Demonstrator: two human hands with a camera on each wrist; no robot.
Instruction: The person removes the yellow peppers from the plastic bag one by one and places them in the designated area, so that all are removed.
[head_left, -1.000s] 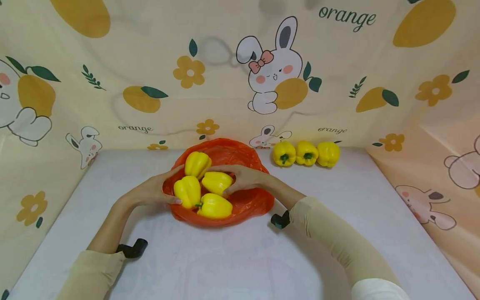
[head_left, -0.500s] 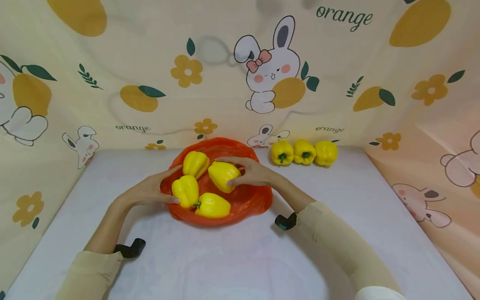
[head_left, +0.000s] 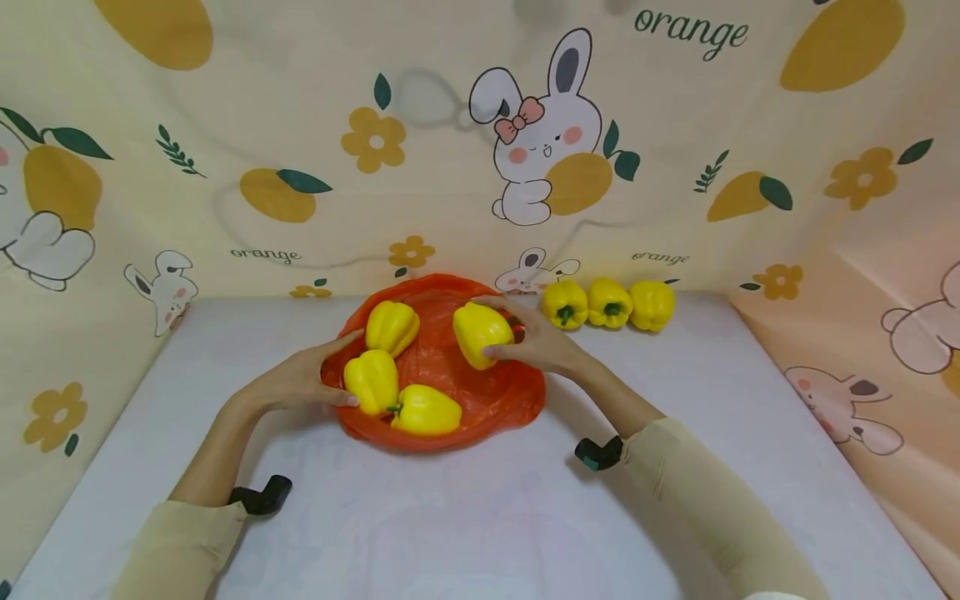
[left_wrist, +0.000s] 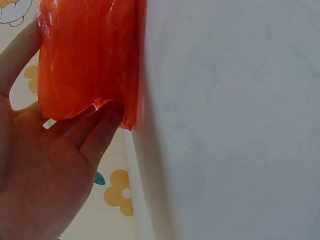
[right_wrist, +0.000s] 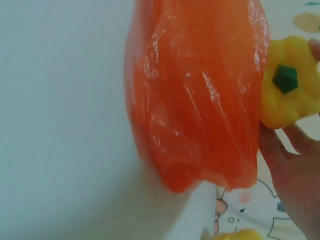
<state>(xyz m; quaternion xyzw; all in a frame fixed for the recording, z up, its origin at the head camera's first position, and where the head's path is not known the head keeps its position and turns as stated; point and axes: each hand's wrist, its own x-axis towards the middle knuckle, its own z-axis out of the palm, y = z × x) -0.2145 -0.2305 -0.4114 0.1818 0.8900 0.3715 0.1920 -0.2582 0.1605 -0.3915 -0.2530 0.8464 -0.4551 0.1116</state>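
Observation:
A red plastic bag [head_left: 442,375] sits wide open on the table with three yellow bell peppers inside, one at the back [head_left: 392,328], one at left [head_left: 372,382] and one in front [head_left: 427,410]. My left hand [head_left: 296,379] holds the bag's left edge, and its thumb tip is by the left pepper. In the left wrist view that hand [left_wrist: 50,170] has its fingers against the bag's red side [left_wrist: 87,55]. Another yellow bell pepper [head_left: 482,335] is gripped by my right hand [head_left: 540,337] over the bag's right part. The right wrist view shows this pepper's green stem [right_wrist: 285,79] beside the bag.
Three more yellow bell peppers [head_left: 609,303] stand in a row at the table's back, right of the bag. A patterned cloth [head_left: 442,192] rises behind and at both sides of the white table [head_left: 450,517]. Each wrist carries a black camera [head_left: 262,496].
My right hand has lifted the bell pepper from among the others in the bag and moved it to the right, toward the bag's right edge. My left hand stays on the bag.

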